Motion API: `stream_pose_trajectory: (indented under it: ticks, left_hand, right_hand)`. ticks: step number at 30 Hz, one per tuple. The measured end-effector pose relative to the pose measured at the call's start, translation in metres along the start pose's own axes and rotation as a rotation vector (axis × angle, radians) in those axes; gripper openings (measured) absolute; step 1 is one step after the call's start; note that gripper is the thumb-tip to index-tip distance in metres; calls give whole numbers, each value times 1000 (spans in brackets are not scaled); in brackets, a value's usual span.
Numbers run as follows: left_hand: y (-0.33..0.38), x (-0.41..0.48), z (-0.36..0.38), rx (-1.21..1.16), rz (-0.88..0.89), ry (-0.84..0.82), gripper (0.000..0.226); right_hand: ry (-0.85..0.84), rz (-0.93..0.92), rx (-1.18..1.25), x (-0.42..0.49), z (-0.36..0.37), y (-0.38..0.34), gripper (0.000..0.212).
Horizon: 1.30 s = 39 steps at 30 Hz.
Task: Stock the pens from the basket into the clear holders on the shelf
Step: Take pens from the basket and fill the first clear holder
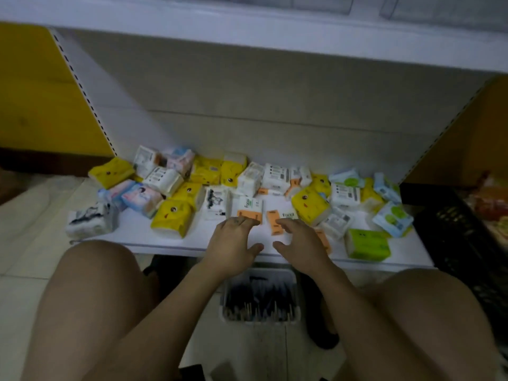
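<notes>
Fingers point(243, 221) of the left hand point(233, 243) reach forward, straight and slightly spread, with the thumb held out to the side. The right hand point(299, 243) mirrors it just beside. Both hands sit at the centre of the frame, palms down, and neither grips anything. The left fingertips lie at the near edge of a white-and-orange tissue pack point(248, 210), and the right fingertips are beside a small orange pack point(275, 222). The blur hides whether either hand actually touches a pack.

The white basket point(272, 271) stands on the floor at the lower centre, below the hands and between the person's bare knees point(90, 298). It is filled with dark pens point(258, 301) lying in a dense bundle. At the top edge of the frame, the clear holders point(321, 5) sit on the upper shelf point(247, 34). They are smeared by blur, so their contents cannot be made out.

The lower shelf point(132, 232) runs across the middle of the frame. It carries a loose scatter of tissue packs in yellow point(171, 218), white, pale blue and pink. One green pack point(367, 244) lies near its front right edge. A black crate point(453, 243) stands at the right edge of the frame, touching the end of this shelf. Orange wrapped goods lie beyond it, too blurred to identify.
</notes>
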State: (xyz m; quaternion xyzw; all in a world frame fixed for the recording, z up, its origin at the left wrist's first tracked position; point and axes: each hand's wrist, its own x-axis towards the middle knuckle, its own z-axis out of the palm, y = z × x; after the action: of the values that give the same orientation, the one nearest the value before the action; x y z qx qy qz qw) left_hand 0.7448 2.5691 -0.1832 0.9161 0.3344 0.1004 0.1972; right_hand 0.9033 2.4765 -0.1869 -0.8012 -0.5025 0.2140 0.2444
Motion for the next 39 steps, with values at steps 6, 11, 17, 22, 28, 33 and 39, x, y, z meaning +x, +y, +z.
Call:
stream_pose_trajectory:
  ticks: [6,11,17,22,28,33,39]
  left_hand:
    - [2,4,45,-115,-92,-181,59]
    - [-1,6,84,-205,-174,-295,50]
    - [-31,-13,140,-304,-326,-470,34]
    - [-68,-42,181,-273,-478,-563,17]
    - [-75,-45,218,-243,-496,-654,16]
    - [-91,-34,233,-183,-495,-758,31]
    - [-90,-36,239,-55,-459,-886,60]
  right_hand:
    - [-183,150,20,-8,34,38,52]
    - [-329,231,38,-19,55,58,30]
    - [-409,270,-9,-19,69,84,22]
    - [-557,370,-50,-13,83,108,50]
    - [-608,555,-46,-4,105,136,27]
    - [-615,624,-30,0,141,137,39]
    - [-747,617,-41,-2,168,143,38]
